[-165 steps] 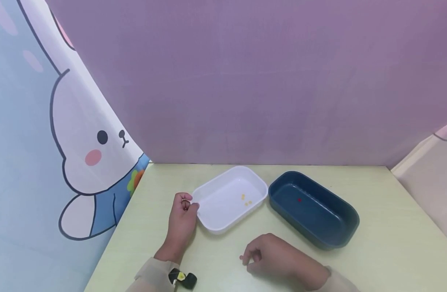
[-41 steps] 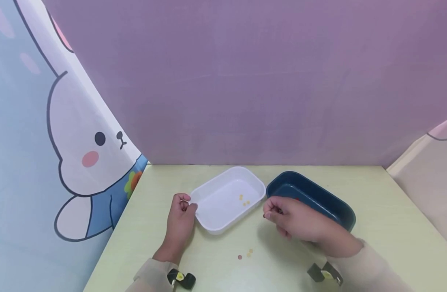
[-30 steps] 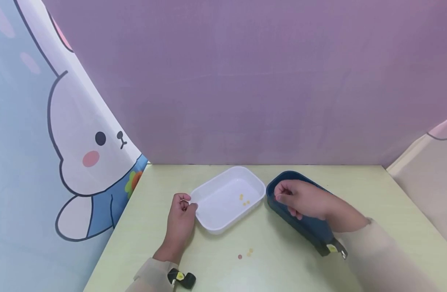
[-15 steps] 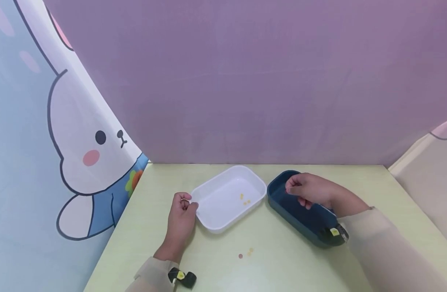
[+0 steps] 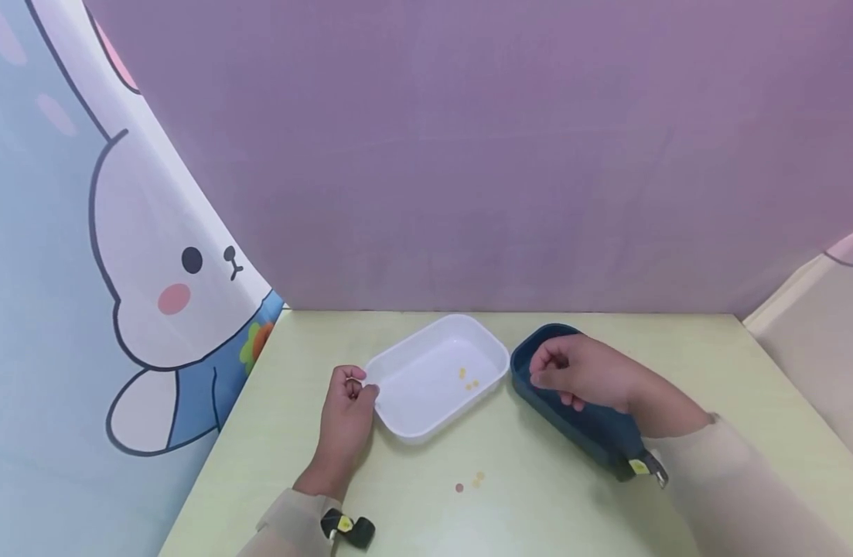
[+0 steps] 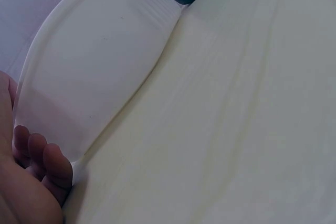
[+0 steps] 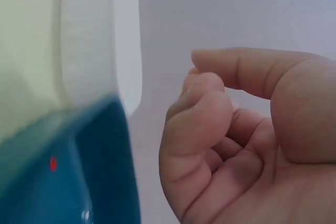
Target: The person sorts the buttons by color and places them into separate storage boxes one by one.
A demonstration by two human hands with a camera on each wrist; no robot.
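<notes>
My left hand (image 5: 347, 418) grips the near-left end of a white plastic tray (image 5: 405, 414), thumb at its rim; its curled fingers (image 6: 55, 163) show against the tray's outer wall in the left wrist view. Several small yellow pieces (image 5: 469, 386) lie inside. Over a dark blue tray (image 5: 572, 424) hovers my right hand (image 5: 593, 375), its thumb meeting the bent forefinger and the other fingers curled. Nothing shows between those fingertips in the right wrist view. There, a small red piece (image 7: 53, 163) lies in the blue tray.
On the pale table (image 5: 398, 510), in front of the trays, lie a small reddish-brown round piece (image 5: 458, 488) and pale yellow pieces (image 5: 478, 480). The two trays stand corner to corner. A purple cloth wall (image 5: 468, 170) rises behind the table.
My right hand has left the table, carried a small dark piece over the blue tray, and now shows none; it has just shifted slightly left. My left hand has stayed at the white tray.
</notes>
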